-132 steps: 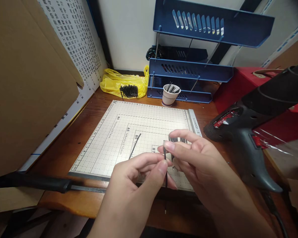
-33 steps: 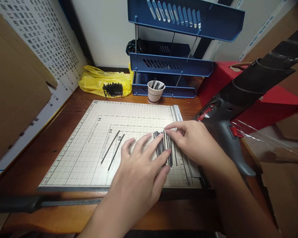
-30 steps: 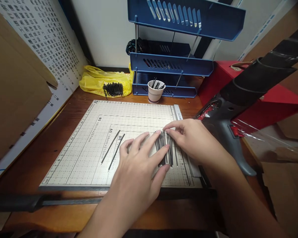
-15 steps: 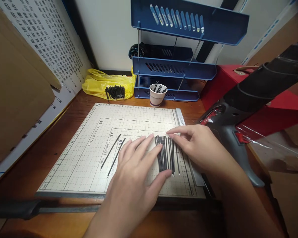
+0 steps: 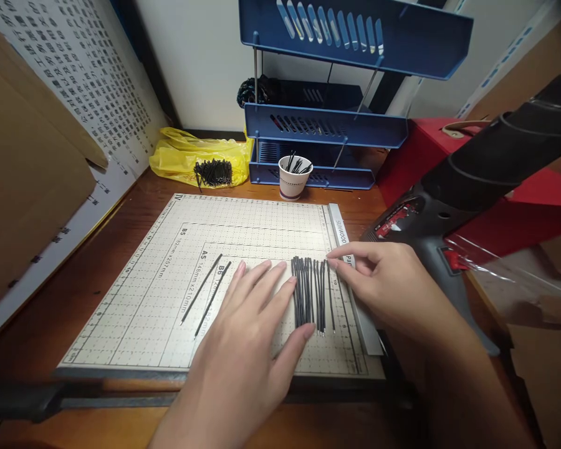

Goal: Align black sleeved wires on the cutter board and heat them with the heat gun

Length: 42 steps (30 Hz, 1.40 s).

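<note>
Several short black wires (image 5: 308,299) with bare tips lie side by side in a row on a cream gridded paper-cutter board (image 5: 144,299). My left hand (image 5: 252,330) is spread over the board to the left of the row, its fingers stretched out, index fingertip and thumb touching the leftmost wires and their lower ends. At the upper end of the rightmost wire (image 5: 331,305), my right hand (image 5: 378,274) has thumb and index finger pinched together. Two loose wires (image 5: 206,296) lie apart, left of my left hand.
Behind the board stand a paper cup (image 5: 295,187) of black wires and a yellow plastic bag (image 5: 168,156) with a wire pile on it. A blue tiered rack (image 5: 327,125) rises behind. A heat gun (image 5: 444,206) leans at right. The cutter's black handle (image 5: 19,399) lies front left.
My right hand's fingertips have moved slightly right, from above the row to the rightmost wire's upper end. My left hand has shifted a little off the wires. The view has tilted slightly.
</note>
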Available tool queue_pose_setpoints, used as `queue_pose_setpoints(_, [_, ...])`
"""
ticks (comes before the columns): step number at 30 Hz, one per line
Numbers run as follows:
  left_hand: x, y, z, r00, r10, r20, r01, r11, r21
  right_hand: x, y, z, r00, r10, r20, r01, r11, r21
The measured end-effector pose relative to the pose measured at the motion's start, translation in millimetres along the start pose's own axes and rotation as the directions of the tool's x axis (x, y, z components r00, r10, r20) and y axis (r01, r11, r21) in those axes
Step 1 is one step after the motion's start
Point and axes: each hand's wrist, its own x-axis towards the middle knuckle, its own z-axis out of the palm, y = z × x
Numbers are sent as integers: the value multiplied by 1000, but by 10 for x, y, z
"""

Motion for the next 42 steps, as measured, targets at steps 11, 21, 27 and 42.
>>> queue_pose_setpoints(11, [-26, -79, -8, 997, 41, 64, -41, 999, -13, -5, 1, 9, 999, -26, 43, 25, 999, 23])
queue_pose_setpoints(21, [12, -29, -10, 999, 34, 20, -33, 999, -42, 0, 7, 27, 999, -40, 24, 39, 998, 43])
queue_pose_setpoints(27, [46, -7, 29, 998, -64, -14, 64, 998, 0, -9, 7, 39, 999, -29, 24, 28, 999, 34])
queue_pose_setpoints(42, [290, 71, 29, 968, -237, -81, 239, 971, 16, -19, 14, 30, 999, -20, 39, 20, 1000, 14])
